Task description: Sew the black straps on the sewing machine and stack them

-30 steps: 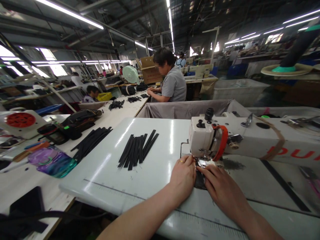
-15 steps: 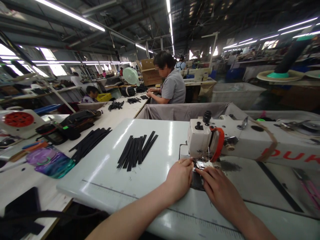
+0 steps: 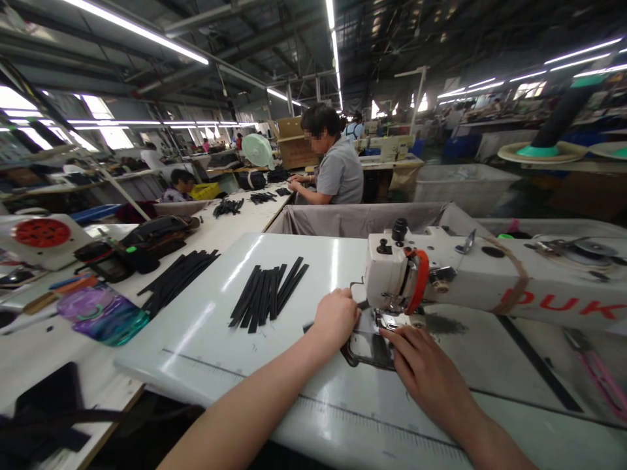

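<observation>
A glossy white counter [image 3: 206,339] stands in a long factory hall under strip lights, carrying a white industrial sewing machine [image 3: 470,277] and a loose bundle of flat black strips [image 3: 267,297]. Beyond it a person in a grey shirt [image 3: 337,170] sits at another bench. The left hand [image 3: 336,320] is curled loosely, fingertips pinching the left edge of a dark flat piece [image 3: 367,343] lying under the machine's needle. The right hand [image 3: 421,369] presses flat, fingers together, on its right side
</observation>
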`<state>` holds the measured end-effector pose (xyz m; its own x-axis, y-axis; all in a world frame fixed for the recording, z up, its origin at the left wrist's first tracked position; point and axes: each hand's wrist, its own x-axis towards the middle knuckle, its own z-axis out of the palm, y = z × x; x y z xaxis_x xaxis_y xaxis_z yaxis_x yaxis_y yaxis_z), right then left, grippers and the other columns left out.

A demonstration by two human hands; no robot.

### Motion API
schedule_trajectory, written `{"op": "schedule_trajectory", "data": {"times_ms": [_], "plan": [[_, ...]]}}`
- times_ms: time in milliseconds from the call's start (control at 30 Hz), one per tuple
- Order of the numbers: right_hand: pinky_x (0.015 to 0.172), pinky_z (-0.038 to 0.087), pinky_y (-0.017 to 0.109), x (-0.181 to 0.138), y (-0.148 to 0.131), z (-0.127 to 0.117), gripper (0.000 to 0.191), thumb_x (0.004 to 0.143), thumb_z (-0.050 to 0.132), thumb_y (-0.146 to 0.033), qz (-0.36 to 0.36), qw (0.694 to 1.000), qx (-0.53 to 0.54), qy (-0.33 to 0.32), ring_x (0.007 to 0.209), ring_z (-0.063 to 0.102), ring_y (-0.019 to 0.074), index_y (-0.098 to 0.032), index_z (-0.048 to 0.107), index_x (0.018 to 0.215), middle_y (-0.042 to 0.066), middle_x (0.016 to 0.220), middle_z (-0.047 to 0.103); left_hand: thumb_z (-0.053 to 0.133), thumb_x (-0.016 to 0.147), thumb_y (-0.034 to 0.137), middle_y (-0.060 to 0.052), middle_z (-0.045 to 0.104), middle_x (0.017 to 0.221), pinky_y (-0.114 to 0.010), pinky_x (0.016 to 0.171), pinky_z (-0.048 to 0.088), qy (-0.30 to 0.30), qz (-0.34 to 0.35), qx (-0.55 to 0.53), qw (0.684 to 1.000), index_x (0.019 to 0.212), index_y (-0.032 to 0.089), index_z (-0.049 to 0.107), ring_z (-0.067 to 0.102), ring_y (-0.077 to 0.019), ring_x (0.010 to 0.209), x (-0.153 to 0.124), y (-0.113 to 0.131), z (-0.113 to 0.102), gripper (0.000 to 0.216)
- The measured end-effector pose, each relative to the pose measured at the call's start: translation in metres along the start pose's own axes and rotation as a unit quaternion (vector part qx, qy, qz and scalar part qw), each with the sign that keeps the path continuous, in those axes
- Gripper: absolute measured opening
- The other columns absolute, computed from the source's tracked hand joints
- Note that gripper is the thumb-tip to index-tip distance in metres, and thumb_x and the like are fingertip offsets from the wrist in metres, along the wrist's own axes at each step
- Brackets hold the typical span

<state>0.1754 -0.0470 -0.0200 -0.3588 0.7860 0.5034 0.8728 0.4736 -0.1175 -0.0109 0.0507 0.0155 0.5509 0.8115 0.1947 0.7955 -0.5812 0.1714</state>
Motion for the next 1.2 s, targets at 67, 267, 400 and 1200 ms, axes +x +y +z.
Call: {"op": "schedule_trajectory", "data": {"times_ms": [67, 267, 400, 1200], "plan": [[0.086, 0.052, 0.04, 0.001, -0.001, -0.001, 0.034, 0.092, 0.049, -0.016, -0.018, 1.0, 0.021, -0.006, 0.097, 0.057, 0.022, -0.02, 0.057, 0.124, 0.008, 0.108, 0.061, 0.054, 0.092, 0.025, -0.007, 0.067, 0.092, -0.032, 0.07, 0.053, -0.018, 0.024, -0.06, 0.998, 0.079, 0.017, 0.073, 0.062, -0.0191, 0.073, -0.022, 0.012, 0.0, 0.024], [0.087, 0.053, 0.036, 0.002, -0.003, -0.008, 0.024, 0.092, 0.052, -0.02, -0.042, 0.997, 0.068, 0.002, 0.099, 0.061, 0.0193, -0.024, 0.065, 0.112, 0.007, 0.107, 0.064, 0.064, 0.088, 0.022, -0.004, 0.067, 0.118, -0.038, 0.097, 0.047, 0.055, 0.075, -0.188, 0.978, 0.102, 0.02, 0.07, 0.057, -0.0236, 0.11, -0.05, 0.016, 0.013, 0.016], [0.086, 0.055, 0.036, 0.0, -0.003, -0.007, 0.023, 0.093, 0.051, -0.023, -0.04, 0.997, 0.063, 0.028, 0.098, 0.063, 0.0196, -0.024, 0.067, 0.109, 0.008, 0.107, 0.066, 0.062, 0.09, 0.02, -0.003, 0.068, 0.12, -0.034, 0.106, 0.043, 0.059, 0.099, -0.222, 0.968, 0.107, 0.019, 0.069, 0.057, -0.0205, 0.114, -0.049, 0.013, 0.018, 0.019], [0.088, 0.054, 0.036, 0.001, -0.004, -0.005, 0.024, 0.094, 0.049, -0.022, -0.054, 0.997, 0.024, 0.042, 0.102, 0.062, 0.0198, -0.019, 0.066, 0.111, 0.008, 0.112, 0.067, 0.059, 0.09, 0.016, -0.011, 0.067, 0.114, -0.038, 0.11, 0.042, 0.027, 0.102, -0.194, 0.975, 0.106, 0.012, 0.064, 0.057, -0.0236, 0.117, -0.043, 0.026, 0.017, 0.018]]}}
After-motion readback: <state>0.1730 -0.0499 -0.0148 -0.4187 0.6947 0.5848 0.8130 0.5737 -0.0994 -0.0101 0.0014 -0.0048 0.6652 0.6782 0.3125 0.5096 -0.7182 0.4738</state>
